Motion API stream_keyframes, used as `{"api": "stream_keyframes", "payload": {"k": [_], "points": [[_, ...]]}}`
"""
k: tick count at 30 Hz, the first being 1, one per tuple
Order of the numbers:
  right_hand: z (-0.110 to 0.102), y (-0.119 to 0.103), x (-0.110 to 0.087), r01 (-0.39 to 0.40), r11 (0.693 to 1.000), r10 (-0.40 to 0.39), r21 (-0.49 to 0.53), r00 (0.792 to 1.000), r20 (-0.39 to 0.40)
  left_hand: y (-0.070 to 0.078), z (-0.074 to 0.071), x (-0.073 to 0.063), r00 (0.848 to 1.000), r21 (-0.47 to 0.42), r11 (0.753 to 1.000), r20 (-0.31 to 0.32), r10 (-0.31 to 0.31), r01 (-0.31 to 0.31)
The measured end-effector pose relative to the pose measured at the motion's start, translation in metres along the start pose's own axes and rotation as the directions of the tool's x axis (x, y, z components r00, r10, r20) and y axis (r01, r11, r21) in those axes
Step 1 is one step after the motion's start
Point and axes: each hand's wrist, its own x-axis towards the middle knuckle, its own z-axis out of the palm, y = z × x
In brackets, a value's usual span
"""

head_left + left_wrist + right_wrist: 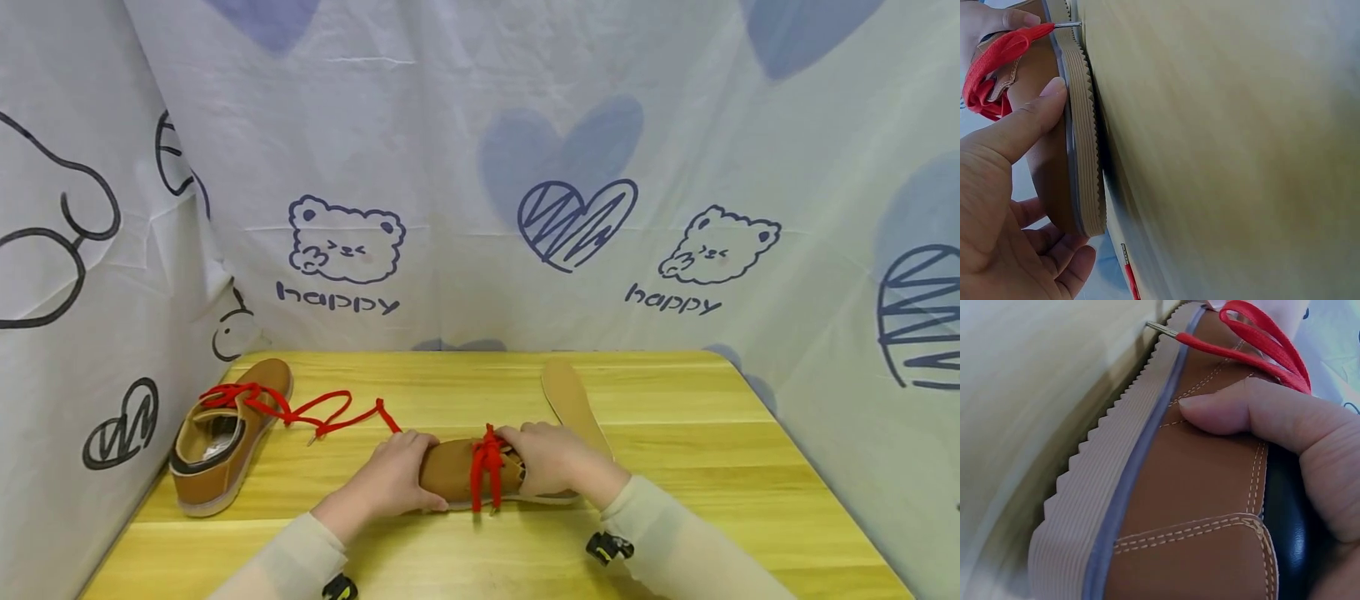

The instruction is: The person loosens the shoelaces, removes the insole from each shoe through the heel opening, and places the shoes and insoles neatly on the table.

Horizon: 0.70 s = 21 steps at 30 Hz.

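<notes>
Shoe [452,467] in hands [393,477] [553,461], well inside table sides [798,475]

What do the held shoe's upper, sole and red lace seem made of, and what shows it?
The upper is probably leather or imitation leather, smooth and fairly matte, with stitched seams. The sole looks like matte rubber or foam: ribbed side, toothed lower edge. The red lace seems woven fabric, soft and looped; its shiny grey tip suggests metal.

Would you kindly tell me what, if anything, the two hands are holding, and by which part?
A brown shoe with a tied red lace: the left hand grips its toe end, the right hand its side near the opening.
</notes>
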Motion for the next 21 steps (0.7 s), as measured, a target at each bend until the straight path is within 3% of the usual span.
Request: {"api": "stream_keyframes", "payload": {"k": [10, 21], "points": [[0.005, 0.006, -0.003, 0.008, 0.999, -0.008, 0.043, 1.000, 0.008, 0.006, -0.001, -0.004, 1.000, 0.036, 0.999, -0.008, -0.013, 0.013], [0.000, 0.029, -0.015, 0.095, 0.980, -0.097, 0.176, 0.995, -0.003, 0.008, -0.004, -0.005, 1.000, 0.071, 0.997, 0.016, 0.016, -0.017]]}}
